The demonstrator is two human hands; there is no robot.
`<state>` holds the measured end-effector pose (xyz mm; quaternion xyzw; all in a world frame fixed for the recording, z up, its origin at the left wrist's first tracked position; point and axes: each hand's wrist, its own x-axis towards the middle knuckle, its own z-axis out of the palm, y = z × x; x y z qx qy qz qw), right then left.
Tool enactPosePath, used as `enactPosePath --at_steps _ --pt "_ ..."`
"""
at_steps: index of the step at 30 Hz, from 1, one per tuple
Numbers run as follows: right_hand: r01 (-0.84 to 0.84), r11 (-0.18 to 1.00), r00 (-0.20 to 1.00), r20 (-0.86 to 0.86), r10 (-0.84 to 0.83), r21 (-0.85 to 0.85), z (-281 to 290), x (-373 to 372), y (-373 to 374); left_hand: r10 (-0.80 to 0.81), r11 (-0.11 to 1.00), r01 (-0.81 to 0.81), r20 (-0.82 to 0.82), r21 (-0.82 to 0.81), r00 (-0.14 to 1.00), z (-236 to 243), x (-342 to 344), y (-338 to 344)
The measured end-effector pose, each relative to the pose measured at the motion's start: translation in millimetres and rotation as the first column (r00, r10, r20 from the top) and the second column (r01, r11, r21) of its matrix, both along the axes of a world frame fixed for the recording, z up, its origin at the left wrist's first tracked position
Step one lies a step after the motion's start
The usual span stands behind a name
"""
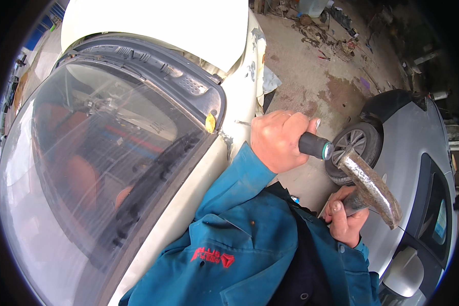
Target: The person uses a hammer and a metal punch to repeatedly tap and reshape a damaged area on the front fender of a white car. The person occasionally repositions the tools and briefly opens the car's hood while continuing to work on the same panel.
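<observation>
A: Right under the camera, the teal jacket (250,245), with a red badge stitched on the chest, angular in shape. Just past it, the left hand (278,140), fist shut tight round a black-handled chisel (315,146) with a green ring at its butt.

B: And the blade end?

A: A thin metal tip (242,123) pokes out beyond the knuckles, at the seam of the white car (239,86), just beside the windscreen (102,168) corner, where a small yellow tag (210,122) sits on the black trim.

B: The other one?

A: The right hand (346,222) is wrapped closed on a hammer (370,186), its worn steel head just beside the green butt, apart or touching I cannot tell.

B: How should that blow go, in your view?

A: Square on the butt, I'd judge, tool in line with the seam, short taps, fingers clear of the striking end.

B: Further out?

A: A silver car (408,153) to the right, wheel (354,148) showing, stained concrete floor (311,66), scrap heaped at the top. No signs readable.
</observation>
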<state>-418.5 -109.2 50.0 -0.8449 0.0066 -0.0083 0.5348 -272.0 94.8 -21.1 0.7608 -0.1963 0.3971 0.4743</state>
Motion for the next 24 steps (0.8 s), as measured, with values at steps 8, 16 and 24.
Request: enactPosePath --at_steps 8,16,24 --pt "-0.034 0.928 0.948 0.307 -0.088 0.372 -22 -8 -14 -0.023 0.999 0.023 -0.001 0.035 1.000 1 0 -5" --pt "-0.113 0.947 0.948 0.317 0.013 0.300 -34 -11 -25 -0.035 0.990 0.034 0.005 0.135 0.999 -8 -2 -8" --pt "-0.015 0.891 0.968 0.229 -0.101 0.454 -35 -10 -22 -0.114 0.973 0.118 -0.033 0.201 0.993 -16 -14 -13"
